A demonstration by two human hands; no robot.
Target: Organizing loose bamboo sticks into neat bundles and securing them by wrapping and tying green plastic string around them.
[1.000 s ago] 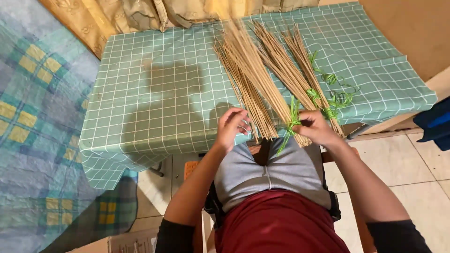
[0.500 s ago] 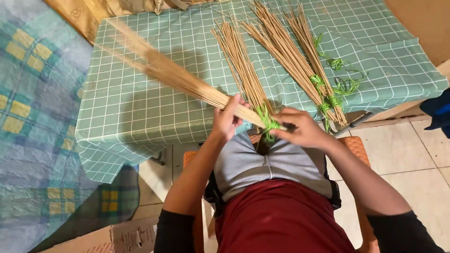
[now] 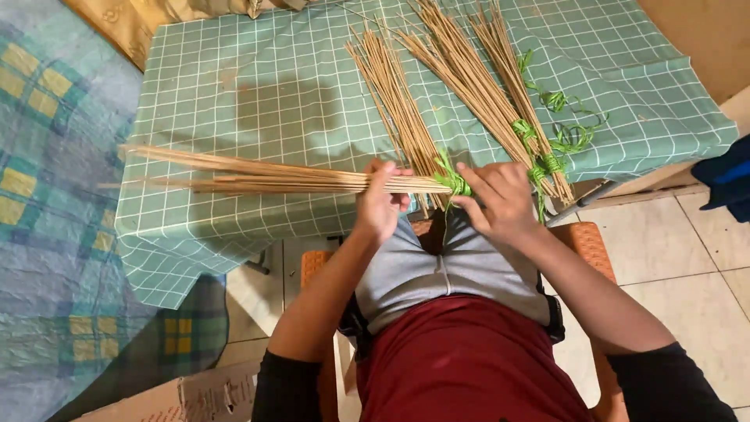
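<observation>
Long bundle of thin tan sticks (image 3: 273, 178), lying level across frame centre-left, looks light, springy and prone to splay: left hand (image 3: 377, 205) closed round it mid-length, right hand (image 3: 500, 199) pinching green tie strip (image 3: 453, 181) at the butt, the firmest hold.

Beyond my fingers stands a table under a green checked cloth (image 3: 258, 94); pale floor tiles (image 3: 703, 258) lie right, a blue plaid blanket (image 3: 47, 234) left.
</observation>
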